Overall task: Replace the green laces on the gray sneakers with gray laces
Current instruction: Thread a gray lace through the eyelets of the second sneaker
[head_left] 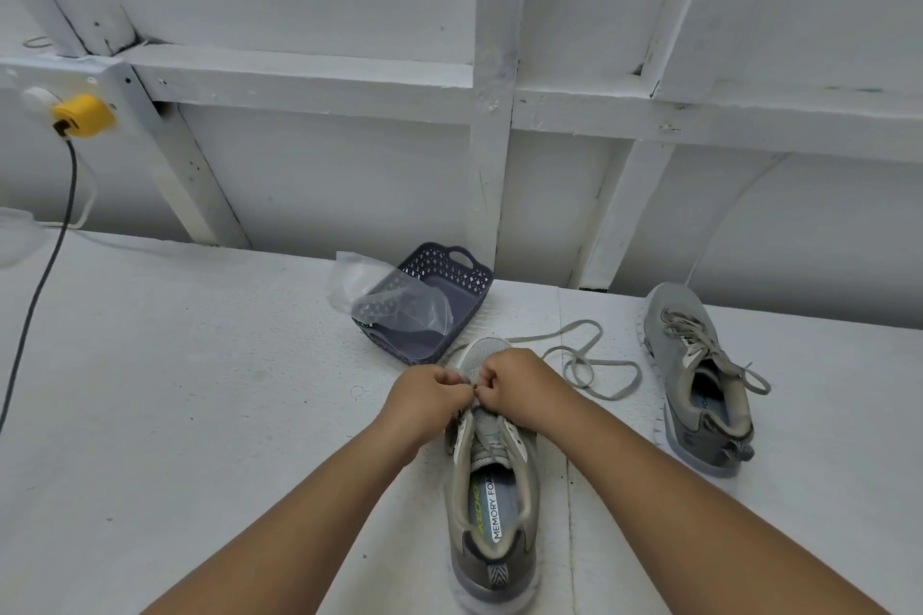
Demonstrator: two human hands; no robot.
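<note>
Gray sneaker (pixel 492 479) lies toe-away on the white bench (pixel 200 390). Left hand (pixel 429 390) and right hand (pixel 509 387) meet over its lowest eyelets, each grip curled and pinching a gray lace (pixel 589 365) that trails right toward the second sneaker (pixel 699 380). Behind sits a basket (pixel 444 290).

Near gray sneaker (pixel 492 489) lies toe-away on white table (pixel 200 390). Left hand (pixel 429 390) and right hand (pixel 514 382), fingers curled, pinch the gray lace (pixel 594 365) at its front eyelets. Beyond its toe: purple basket (pixel 439 295) holding plastic bag (pixel 384 295). To its right: second sneaker (pixel 699 380), laced.
</note>
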